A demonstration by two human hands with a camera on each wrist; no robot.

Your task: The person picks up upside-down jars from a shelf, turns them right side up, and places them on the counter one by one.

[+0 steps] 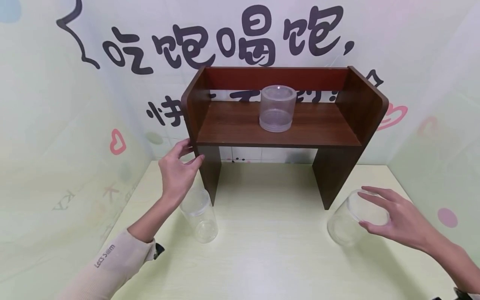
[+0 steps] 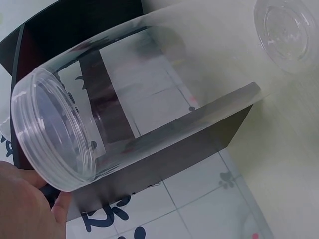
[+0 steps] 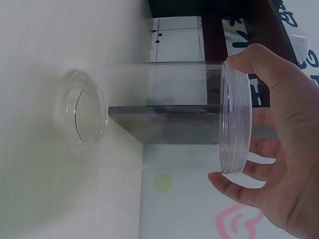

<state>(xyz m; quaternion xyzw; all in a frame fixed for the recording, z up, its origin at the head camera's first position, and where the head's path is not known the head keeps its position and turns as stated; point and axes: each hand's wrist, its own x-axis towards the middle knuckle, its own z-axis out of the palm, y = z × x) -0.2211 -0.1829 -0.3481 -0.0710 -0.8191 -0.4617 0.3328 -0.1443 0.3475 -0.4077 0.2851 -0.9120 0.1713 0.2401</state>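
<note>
A dark brown wooden desk shelf (image 1: 279, 143) stands on the table. My left hand (image 1: 180, 168) is at its left side panel, the thumb in front and the fingers on the outer side, gripping the panel's edge. Just below that hand, a tall clear jar (image 1: 200, 218) stands on the table; its ridged top (image 2: 52, 129) fills the near part of the left wrist view. My right hand (image 1: 399, 216) holds another tall clear jar (image 1: 343, 227) by its wide ridged top (image 3: 235, 119), thumb and fingers around it. That jar's base (image 3: 84, 114) appears to rest on the table.
A shorter clear jar (image 1: 277, 110) stands on the shelf's upper board, near the middle. Behind is a white wall sheet (image 1: 131, 91) with large black characters, and printed sheets rise on both sides. The pale table (image 1: 262, 246) extends under and in front of the shelf.
</note>
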